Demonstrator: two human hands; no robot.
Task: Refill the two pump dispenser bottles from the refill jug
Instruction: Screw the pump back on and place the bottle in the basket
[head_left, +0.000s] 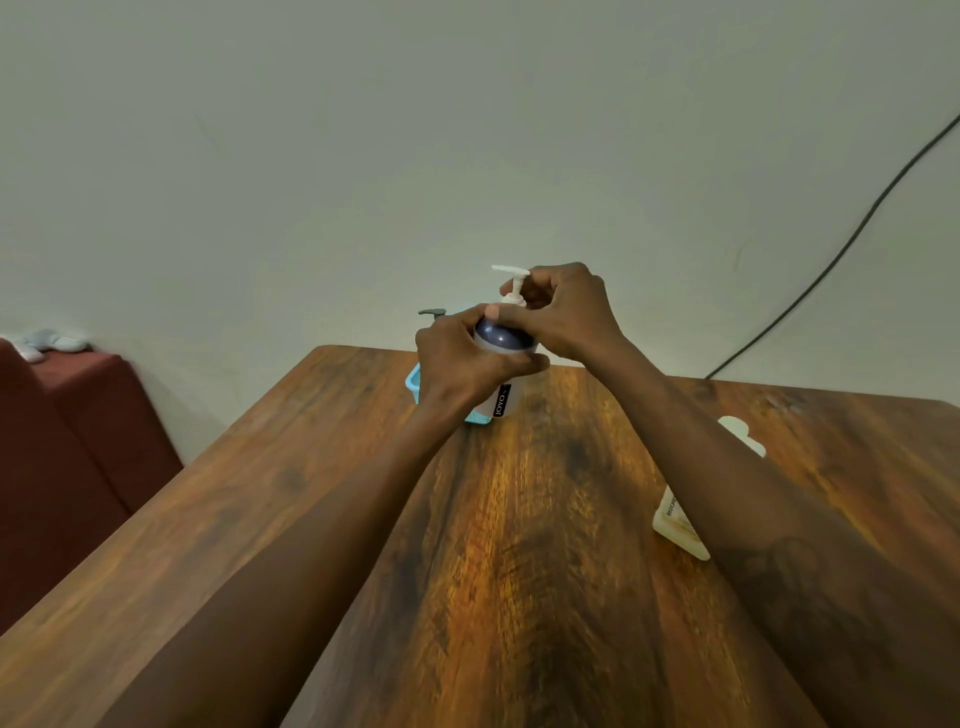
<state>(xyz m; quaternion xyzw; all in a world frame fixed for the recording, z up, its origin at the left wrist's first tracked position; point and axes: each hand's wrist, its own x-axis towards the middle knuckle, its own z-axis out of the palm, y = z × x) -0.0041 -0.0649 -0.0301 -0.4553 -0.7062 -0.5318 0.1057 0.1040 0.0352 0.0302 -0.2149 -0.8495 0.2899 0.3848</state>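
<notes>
Head view: the left hand (462, 364) wraps the shoulder of a pump dispenser bottle (503, 343) standing at the far end of the wooden counter (519, 545). The right hand (566, 312) pinches its white pump (511, 283). Behind it, a blue tray (413, 384); the pale refill jug (675, 514) lies partly hidden under the right forearm.
</notes>
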